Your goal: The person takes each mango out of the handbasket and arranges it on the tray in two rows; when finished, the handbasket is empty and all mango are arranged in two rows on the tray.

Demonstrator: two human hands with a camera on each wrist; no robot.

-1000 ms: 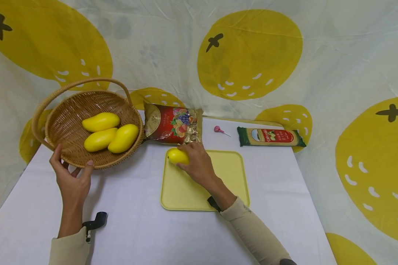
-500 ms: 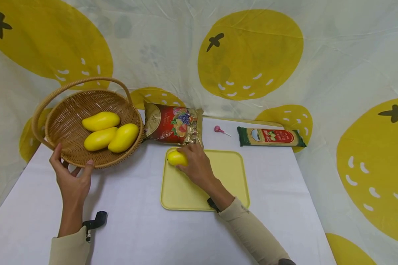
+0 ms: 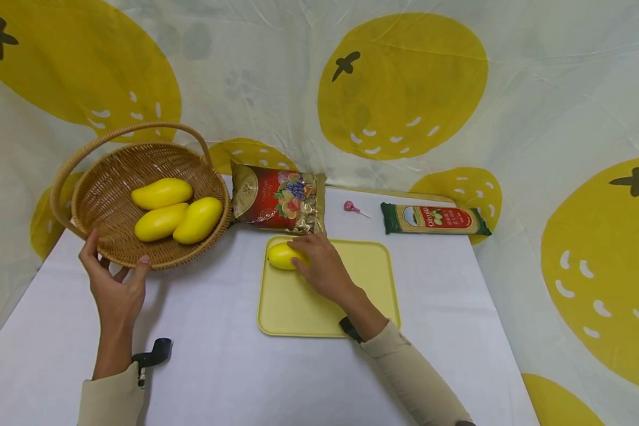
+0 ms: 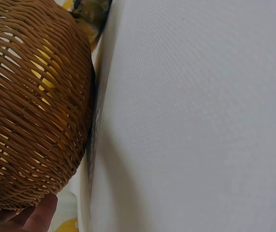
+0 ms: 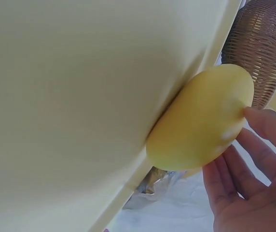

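In the head view my left hand [image 3: 118, 296] grips the near rim of a brown wicker basket [image 3: 117, 171], which is tilted and has three yellow mangoes [image 3: 162, 194] in it. From the left wrist view come the basket's woven side [image 4: 32, 96] and my fingertips under its edge. Another mango [image 3: 281, 256] lies at the upper left corner of a pale yellow tray [image 3: 309, 307]. My right hand [image 3: 327, 269] is at its right end. Seen from the right wrist, the thumb and fairly straight fingers loosely touch that mango [image 5: 198, 118].
A red and gold candy bag [image 3: 277, 198] lies behind the tray, beside the basket. Farther right are a pink lollipop [image 3: 349, 206] and a green-ended pasta packet [image 3: 436, 219]. A fruit-print cloth [image 3: 282, 71] hangs behind the white table.
My right hand has drawn slightly right and loosened, baring more of the mango, which rests on the tray. The left hand and basket stay where they were.
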